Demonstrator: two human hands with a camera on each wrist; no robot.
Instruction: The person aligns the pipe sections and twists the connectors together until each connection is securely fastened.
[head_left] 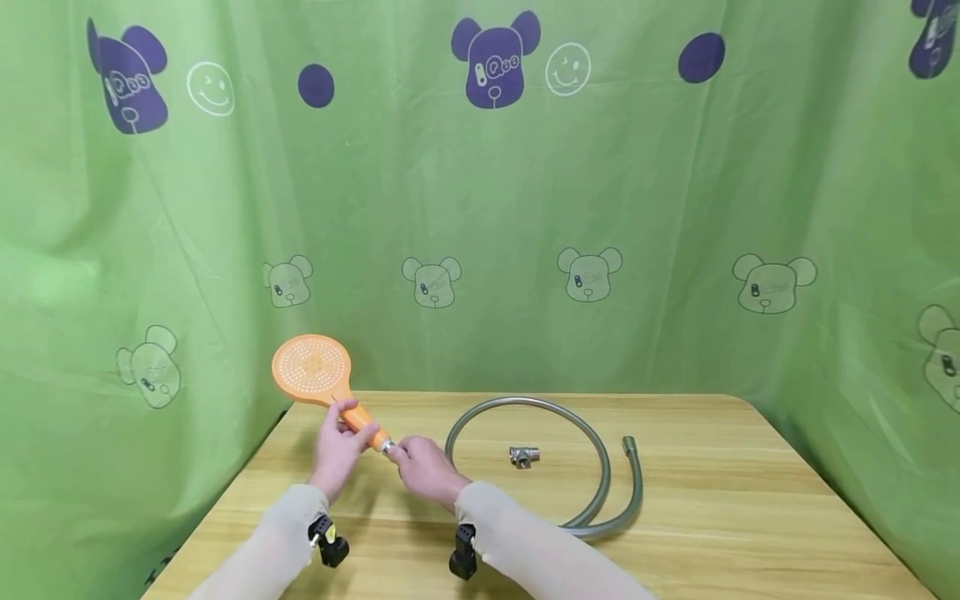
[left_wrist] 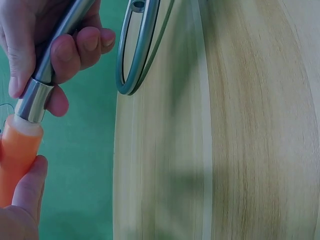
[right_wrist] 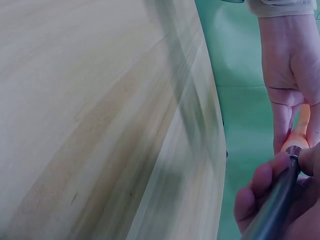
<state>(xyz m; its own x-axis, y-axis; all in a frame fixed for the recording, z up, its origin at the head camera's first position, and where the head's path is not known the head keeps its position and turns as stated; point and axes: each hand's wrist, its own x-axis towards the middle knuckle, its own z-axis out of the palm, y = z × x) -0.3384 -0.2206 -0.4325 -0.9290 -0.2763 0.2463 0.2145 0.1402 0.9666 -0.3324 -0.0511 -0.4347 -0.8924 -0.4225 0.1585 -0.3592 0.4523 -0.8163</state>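
Note:
An orange shower head (head_left: pixel 311 368), its round perforated face toward me, is held above the table's left side. My left hand (head_left: pixel 341 450) grips its handle (left_wrist: pixel 17 150) between thumb and fingers. At the handle's lower end, my right hand (head_left: pixel 427 468) pinches the metal end nut (left_wrist: pixel 34 102) of a grey shower hose (right_wrist: pixel 272 210). This nut meets the pale collar of the handle; how far they are joined is hidden. In the left wrist view the thumb and fingers of the right hand (left_wrist: pixel 70 52) curl around nut and hose.
The hose (head_left: pixel 607 467) loops over the wooden table (head_left: pixel 720 517), its other end fitting (head_left: pixel 629 446) toward the right. A small chrome tee-shaped fitting (head_left: pixel 522 456) lies inside the loop. Green printed curtain (head_left: pixel 510 192) surrounds the table at the back and both sides.

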